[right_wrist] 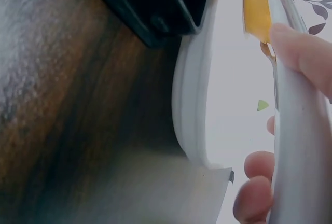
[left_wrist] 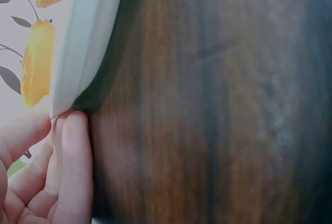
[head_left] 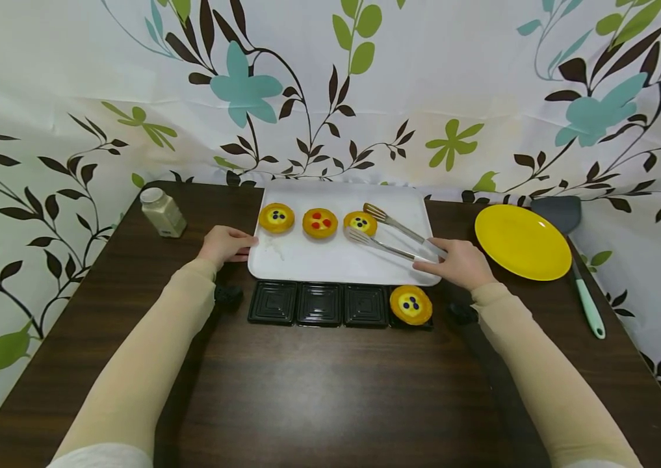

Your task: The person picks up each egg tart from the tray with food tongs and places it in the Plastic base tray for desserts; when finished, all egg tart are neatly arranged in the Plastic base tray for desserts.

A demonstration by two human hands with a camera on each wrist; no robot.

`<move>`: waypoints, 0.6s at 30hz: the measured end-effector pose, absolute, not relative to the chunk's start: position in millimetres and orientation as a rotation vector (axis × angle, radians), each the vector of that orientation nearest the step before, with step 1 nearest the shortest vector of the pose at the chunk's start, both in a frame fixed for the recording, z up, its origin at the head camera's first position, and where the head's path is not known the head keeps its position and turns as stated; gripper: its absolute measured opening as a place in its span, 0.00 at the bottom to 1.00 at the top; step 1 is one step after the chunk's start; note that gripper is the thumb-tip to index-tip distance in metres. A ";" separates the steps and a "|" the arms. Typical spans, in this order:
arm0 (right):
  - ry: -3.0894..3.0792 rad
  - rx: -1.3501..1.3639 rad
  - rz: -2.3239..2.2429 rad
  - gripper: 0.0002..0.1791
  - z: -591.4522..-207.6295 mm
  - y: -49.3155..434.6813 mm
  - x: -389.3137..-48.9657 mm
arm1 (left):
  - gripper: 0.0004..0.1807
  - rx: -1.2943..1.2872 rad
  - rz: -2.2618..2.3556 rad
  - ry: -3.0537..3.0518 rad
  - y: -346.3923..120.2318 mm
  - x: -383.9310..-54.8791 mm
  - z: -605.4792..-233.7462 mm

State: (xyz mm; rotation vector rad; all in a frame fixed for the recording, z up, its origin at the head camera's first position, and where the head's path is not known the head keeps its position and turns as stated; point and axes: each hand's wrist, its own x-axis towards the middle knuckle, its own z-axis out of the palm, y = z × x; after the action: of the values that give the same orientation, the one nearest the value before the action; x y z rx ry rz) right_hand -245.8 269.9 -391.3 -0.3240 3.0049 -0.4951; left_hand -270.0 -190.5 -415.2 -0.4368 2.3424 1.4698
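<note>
My left hand pinches the left edge of a white tray between thumb and fingers; the left wrist view shows the tray's rim at the fingertips. In my right hand are metal tongs, held above the tray's right part. Their spread ends lie on either side of a tart with dark dots; whether they touch it I cannot tell. Left of it on the tray sit a tart with red dots and another dark-dotted tart.
Before the tray runs a row of black square compartments, with a dark-dotted tart in the rightmost. A yellow plate and a spatula with a green handle lie at right. A pale-capped shaker bottle stands back left.
</note>
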 end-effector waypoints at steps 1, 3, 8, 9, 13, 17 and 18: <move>3.004 -0.316 -0.503 0.48 -391.9 270.8 -245.6 | 0.23 -0.438 1.469 2.343 -190.2 -270.3 -415.4; 3.003 -0.305 -0.521 0.47 -392.6 272.0 -244.9 | 0.23 -0.434 1.465 2.346 -190.2 -270.6 -415.5; 2.997 -0.282 -0.534 0.47 -392.8 275.2 -241.6 | 0.24 -0.425 1.460 2.350 -190.1 -270.1 -415.0; 2.997 -0.282 -0.533 0.47 -392.6 276.1 -240.7 | 0.24 -0.425 1.457 2.350 -189.9 -269.9 -415.0; 3.000 -0.303 -0.550 0.47 -391.0 281.4 -235.9 | 0.24 -0.430 1.452 2.342 -189.5 -269.5 -415.2; 3.013 -0.330 -0.574 0.46 -388.7 286.9 -229.4 | 0.24 -0.440 1.453 2.340 -189.5 -269.1 -413.4; 3.014 -0.335 -0.578 0.45 -388.4 288.2 -227.7 | 0.24 -0.441 1.452 2.342 -189.5 -269.1 -412.9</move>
State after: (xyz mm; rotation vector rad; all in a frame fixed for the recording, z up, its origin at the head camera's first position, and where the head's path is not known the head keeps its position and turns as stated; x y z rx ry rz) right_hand -227.7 288.2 -388.4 -0.3350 3.0140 -0.5776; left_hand -269.1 -189.5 -412.9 -0.4410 2.3419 1.4519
